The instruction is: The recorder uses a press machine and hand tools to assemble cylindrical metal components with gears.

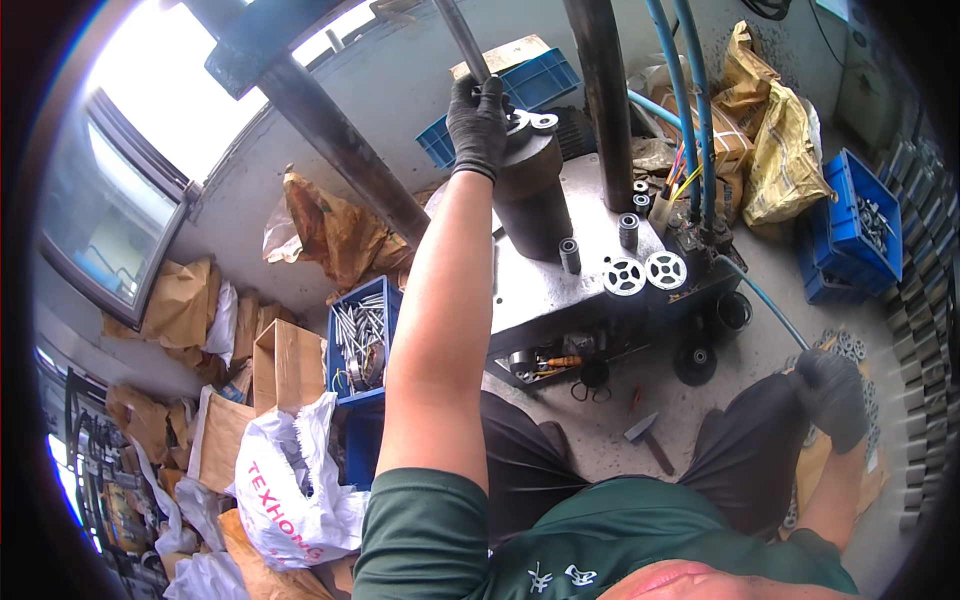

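Note:
My left hand [477, 125], in a dark glove, reaches far forward over a thick dark metal cylinder [530, 200]. Its fingers close around the lower end of a slanting metal rod [461, 38]; whatever lies under the palm is hidden. Beside the fingers, small metal rings [544, 121] rest on top of the cylinder. Low at the right, my right hand [832, 398], gloved too, is closed on the end of a thin blue lever [765, 302] that runs from the machine. Two spoked metal discs [625, 277] lie at the near corner of the machine's metal table [535, 300].
Short metal sleeves [570, 256] stand on the table near the discs. A hammer [650, 442] lies on the floor between my feet. Blue crates [868, 215] of metal parts stand at right, another blue crate [362, 335] at left. White and brown sacks [290, 480] crowd the left side.

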`<state>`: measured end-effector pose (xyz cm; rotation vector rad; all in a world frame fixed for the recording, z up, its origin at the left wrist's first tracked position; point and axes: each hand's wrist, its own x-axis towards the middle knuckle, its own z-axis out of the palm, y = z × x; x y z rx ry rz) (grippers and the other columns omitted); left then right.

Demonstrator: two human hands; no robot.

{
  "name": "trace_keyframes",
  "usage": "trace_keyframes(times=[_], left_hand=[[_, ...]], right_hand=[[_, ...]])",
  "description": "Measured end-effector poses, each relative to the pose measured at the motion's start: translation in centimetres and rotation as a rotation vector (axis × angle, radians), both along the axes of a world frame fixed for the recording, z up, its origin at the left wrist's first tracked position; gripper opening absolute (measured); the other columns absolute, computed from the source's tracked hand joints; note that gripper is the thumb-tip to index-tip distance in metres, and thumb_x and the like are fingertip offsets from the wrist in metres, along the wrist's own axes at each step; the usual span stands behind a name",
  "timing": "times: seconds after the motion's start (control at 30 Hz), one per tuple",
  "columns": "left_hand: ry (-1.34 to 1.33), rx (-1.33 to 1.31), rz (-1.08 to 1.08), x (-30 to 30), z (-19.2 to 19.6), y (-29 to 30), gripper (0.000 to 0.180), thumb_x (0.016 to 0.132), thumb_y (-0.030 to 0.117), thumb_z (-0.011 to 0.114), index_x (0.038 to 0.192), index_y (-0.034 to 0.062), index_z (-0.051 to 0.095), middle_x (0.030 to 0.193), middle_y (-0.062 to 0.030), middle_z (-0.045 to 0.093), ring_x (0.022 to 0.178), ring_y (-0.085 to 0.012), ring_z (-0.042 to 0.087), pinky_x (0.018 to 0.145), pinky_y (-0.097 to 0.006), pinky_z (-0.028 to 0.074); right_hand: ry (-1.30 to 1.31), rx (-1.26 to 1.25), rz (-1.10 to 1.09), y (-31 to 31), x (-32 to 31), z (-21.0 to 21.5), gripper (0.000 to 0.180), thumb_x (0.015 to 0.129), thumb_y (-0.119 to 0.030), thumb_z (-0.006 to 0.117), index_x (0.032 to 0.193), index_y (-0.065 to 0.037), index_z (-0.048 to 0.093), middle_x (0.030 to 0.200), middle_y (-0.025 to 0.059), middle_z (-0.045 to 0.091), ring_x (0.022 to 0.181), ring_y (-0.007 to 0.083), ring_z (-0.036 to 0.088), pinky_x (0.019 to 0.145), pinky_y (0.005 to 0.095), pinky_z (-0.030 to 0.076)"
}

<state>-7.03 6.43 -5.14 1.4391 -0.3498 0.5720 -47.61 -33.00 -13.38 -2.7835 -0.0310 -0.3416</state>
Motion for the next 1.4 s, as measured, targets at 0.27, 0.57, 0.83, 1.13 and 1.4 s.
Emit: trace_keyframes(times=[0.27,0.57,0.83,1.13,1.4], left_hand=[[-0.018,0.007,0.071,0.4,-0.2,0.1,0.027,0.096,0.021,0.074,0.116,0.0036,0.066,0.084,-0.0063,0.071,0.072,-0.012,0.068,0.061,-0.029,0.057],[-0.015,0.054,0.123,0.9,-0.5,0.2,0.03,0.096,0.023,0.075,0.117,0.004,0.066,0.084,-0.0079,0.074,0.073,-0.0133,0.069,0.065,-0.031,0.057],[-0.043,0.152,0.119,1.1,-0.7,0.5,0.04,0.096,0.019,0.072,0.129,0.0008,0.057,0.089,-0.0108,0.072,0.075,-0.0163,0.07,0.064,-0.029,0.058],[-0.097,0.313,0.279,1.8,-1.2,0.7,0.045,0.088,0.006,0.075,0.129,0.0066,0.057,0.098,-0.0134,0.074,0.078,-0.016,0.07,0.067,-0.03,0.059],[-0.094,0.337,0.304,1.5,-1.1,0.7,0.046,0.087,0.007,0.076,0.129,0.0069,0.058,0.098,-0.0132,0.074,0.079,-0.0159,0.07,0.069,-0.031,0.059]], right_hand=[[0.044,0.048,-0.055,0.3,-0.1,0.1,0.016,0.081,-0.015,0.074,0.082,-0.001,0.066,0.082,0.0211,0.065,0.082,0.041,0.066,0.074,0.0463,0.052],[-0.015,0.004,-0.006,-0.3,-0.2,-0.6,0.013,0.084,-0.012,0.073,0.087,-0.001,0.066,0.083,0.0226,0.064,0.081,0.0427,0.065,0.073,0.0474,0.052],[-0.036,-0.009,-0.017,-0.2,-0.3,-0.6,0.014,0.083,-0.013,0.074,0.087,-0.001,0.067,0.081,0.0231,0.064,0.079,0.0427,0.066,0.072,0.0478,0.052],[0.028,0.043,-0.049,0.1,-0.3,-0.3,0.014,0.083,-0.013,0.075,0.085,-0.001,0.067,0.08,0.023,0.064,0.078,0.0419,0.066,0.071,0.0465,0.052],[0.01,0.022,-0.052,0.3,-0.2,-0.3,0.012,0.084,-0.012,0.073,0.085,-0.001,0.067,0.08,0.0231,0.064,0.078,0.0413,0.066,0.071,0.0461,0.052]])
